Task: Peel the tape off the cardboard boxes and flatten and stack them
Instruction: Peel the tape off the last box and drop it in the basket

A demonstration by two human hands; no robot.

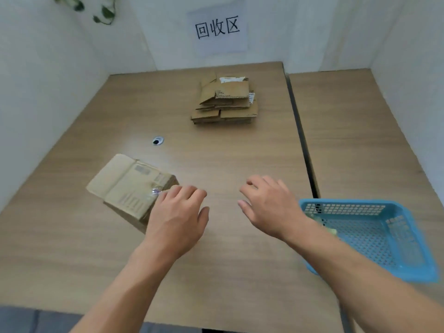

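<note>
We reach over the wooden table (223, 272). Our left hand (177, 212) curls at the near corner of a taped cardboard box (127, 183), fingertips hidden, so we cannot tell whether it grips. Our right hand (266, 207) hangs loose, holding nothing, beside a blue basket (346, 209). Farther back, a stack of flattened boxes (225, 102) lies below a wall sign (217, 27).

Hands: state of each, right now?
Left hand: fingers curled at the box edge; grip cannot be told.
Right hand: open, holding nothing.
</note>
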